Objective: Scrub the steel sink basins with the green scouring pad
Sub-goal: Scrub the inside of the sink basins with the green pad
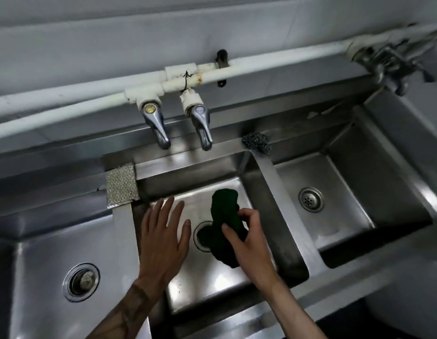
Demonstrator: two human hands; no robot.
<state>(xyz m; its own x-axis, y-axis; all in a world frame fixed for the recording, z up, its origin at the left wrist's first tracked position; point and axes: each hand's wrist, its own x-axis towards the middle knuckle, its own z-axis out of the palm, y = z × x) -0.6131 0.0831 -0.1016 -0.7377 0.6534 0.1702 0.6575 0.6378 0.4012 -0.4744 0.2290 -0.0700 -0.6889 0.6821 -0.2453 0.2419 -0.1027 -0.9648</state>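
Note:
A steel sink has three basins side by side. My right hand [249, 238] grips a dark green scouring pad [224, 211], which hangs crumpled over the drain [200, 237] of the middle basin [202, 287]. My left hand [163, 238] hovers flat, fingers spread, over the left part of the same basin and holds nothing. The left basin [41, 253] and the right basin [339, 228] each show a round drain.
Two chrome taps [179, 126] hang from white pipes over the middle basin's back rim. A steel wool ball [256, 142] lies on the back ledge by the divider. A silvery sponge pad [121, 184] sits on the left divider. Another tap [388, 67] is at the far right.

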